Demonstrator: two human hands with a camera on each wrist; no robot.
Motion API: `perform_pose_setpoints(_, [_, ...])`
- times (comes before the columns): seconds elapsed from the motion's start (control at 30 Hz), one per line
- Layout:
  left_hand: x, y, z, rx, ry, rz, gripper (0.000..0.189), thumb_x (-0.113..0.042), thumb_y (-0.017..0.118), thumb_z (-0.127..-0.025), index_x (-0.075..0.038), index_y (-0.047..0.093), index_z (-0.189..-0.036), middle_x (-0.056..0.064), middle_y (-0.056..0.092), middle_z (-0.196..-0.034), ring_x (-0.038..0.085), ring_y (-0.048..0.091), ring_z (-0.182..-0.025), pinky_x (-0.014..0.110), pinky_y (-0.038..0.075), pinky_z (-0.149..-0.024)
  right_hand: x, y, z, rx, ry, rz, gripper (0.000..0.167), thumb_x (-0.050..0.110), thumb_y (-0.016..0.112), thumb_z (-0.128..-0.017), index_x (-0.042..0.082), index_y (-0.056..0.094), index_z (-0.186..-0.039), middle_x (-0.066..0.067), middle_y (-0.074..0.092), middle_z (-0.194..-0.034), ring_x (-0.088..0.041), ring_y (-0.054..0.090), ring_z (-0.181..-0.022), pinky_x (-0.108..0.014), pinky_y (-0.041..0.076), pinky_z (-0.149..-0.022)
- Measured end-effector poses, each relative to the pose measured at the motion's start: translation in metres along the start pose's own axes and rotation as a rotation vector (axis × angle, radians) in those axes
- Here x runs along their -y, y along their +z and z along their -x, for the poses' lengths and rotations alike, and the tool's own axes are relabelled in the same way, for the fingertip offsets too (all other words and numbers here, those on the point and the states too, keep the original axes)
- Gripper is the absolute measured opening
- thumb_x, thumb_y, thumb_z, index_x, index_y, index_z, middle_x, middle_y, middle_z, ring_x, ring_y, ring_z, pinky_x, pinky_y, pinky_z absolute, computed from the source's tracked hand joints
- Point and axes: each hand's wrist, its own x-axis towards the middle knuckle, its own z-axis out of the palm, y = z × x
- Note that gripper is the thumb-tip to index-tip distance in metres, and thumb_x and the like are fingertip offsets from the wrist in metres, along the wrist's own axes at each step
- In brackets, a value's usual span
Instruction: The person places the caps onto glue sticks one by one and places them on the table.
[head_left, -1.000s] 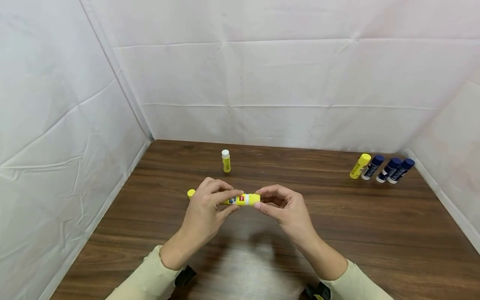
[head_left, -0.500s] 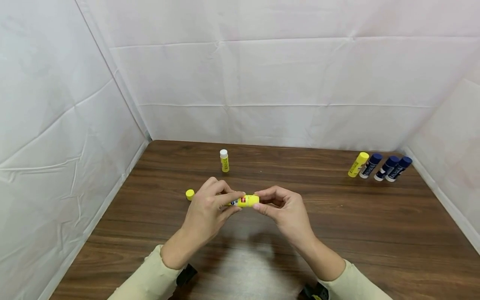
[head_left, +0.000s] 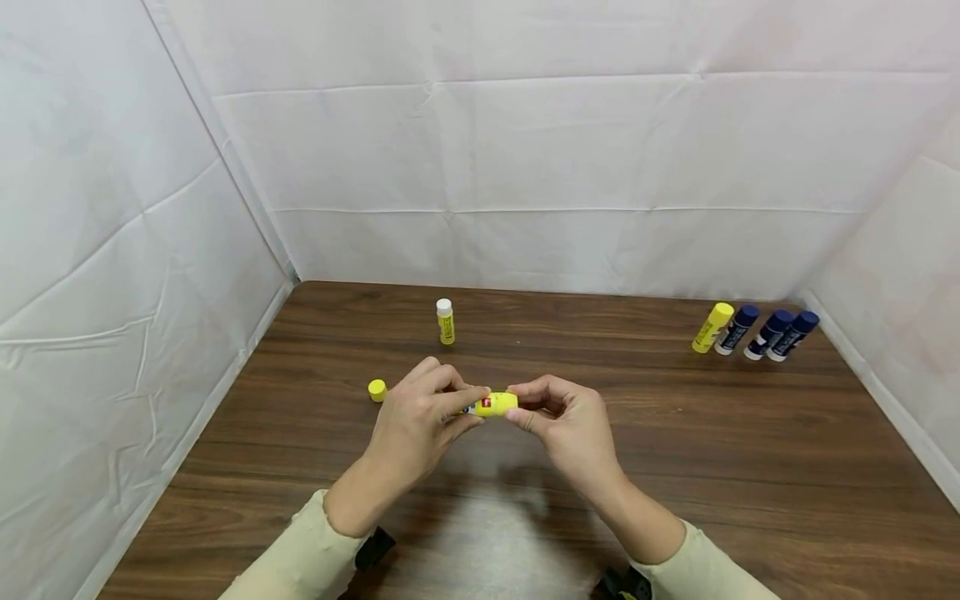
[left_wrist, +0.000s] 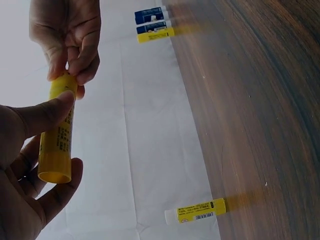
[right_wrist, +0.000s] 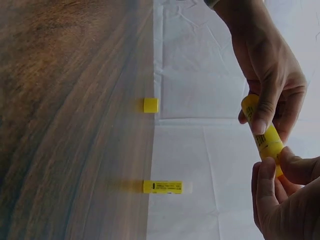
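Observation:
In the head view both hands hold a yellow glue stick level above the table. My left hand grips its label part between thumb and fingers. With thumb and fingertips, my right hand pinches its right-hand end. The left wrist view shows the glue stick with a hollow-looking rim at the end by the left hand. A small yellow cap sits on the table just left of the left hand. Farther back stands a yellow glue stick with a white top.
At the back right of the brown wooden table, a yellow glue stick and several dark blue glue sticks stand in a row. White cloth walls enclose the back and sides.
A white band seen on the held glue stick one second ago is gone, its right-hand end now sitting against the label part. The hands have barely moved; the view has shifted slightly.

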Motion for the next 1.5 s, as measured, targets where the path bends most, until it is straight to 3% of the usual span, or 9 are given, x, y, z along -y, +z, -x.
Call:
perform_pose_setpoints(0.3, [0.001, 0.004, 0.002, -0.02, -0.014, 0.018, 0.035, -0.015, 0.094, -0.066, -0.013, 0.083, -0.099, -0.005, 0.059, -0.079, 0.01, 0.048, -0.074, 0.017, 0.043, -0.06, -0.001, 0.002, 0.001, -0.018, 0.017, 0.029, 0.019, 0.001, 0.084, -0.08, 0.007, 0.078, -0.097, -0.008, 0.075, -0.095, -0.02, 0.073, -0.087, -0.027, 0.061, -0.074])
perform_pose_setpoints(0.9, [0.0, 0.003, 0.004, 0.01, -0.043, 0.013, 0.032, -0.019, 0.093, -0.069, -0.015, 0.082, -0.099, -0.006, 0.061, -0.081, 0.01, 0.05, -0.075, 0.018, 0.044, -0.061, -0.001, 0.004, 0.001, -0.02, 0.038, 0.045, 0.018, 0.001, 0.084, -0.08, 0.007, 0.078, -0.096, -0.008, 0.075, -0.094, -0.019, 0.072, -0.087, -0.026, 0.06, -0.075])
perform_pose_setpoints(1.27, [0.0, 0.004, 0.004, 0.025, -0.061, 0.024, 0.034, -0.02, 0.094, -0.07, -0.016, 0.082, -0.102, -0.006, 0.062, -0.083, 0.01, 0.051, -0.077, 0.018, 0.045, -0.062, 0.003, -0.004, -0.001, 0.111, 0.019, 0.035, 0.018, 0.008, 0.081, -0.087, 0.009, 0.076, -0.105, -0.008, 0.074, -0.103, -0.022, 0.071, -0.096, -0.03, 0.06, -0.082])
perform_pose_setpoints(1.5, [0.0, 0.006, 0.005, 0.044, -0.08, 0.042, 0.034, -0.021, 0.094, -0.07, -0.016, 0.081, -0.102, -0.006, 0.065, -0.088, 0.009, 0.053, -0.079, 0.018, 0.047, -0.063, 0.003, -0.008, -0.002, 0.125, 0.009, 0.045, 0.019, 0.008, 0.081, -0.086, 0.009, 0.076, -0.104, -0.01, 0.075, -0.101, -0.023, 0.073, -0.094, -0.03, 0.061, -0.08])
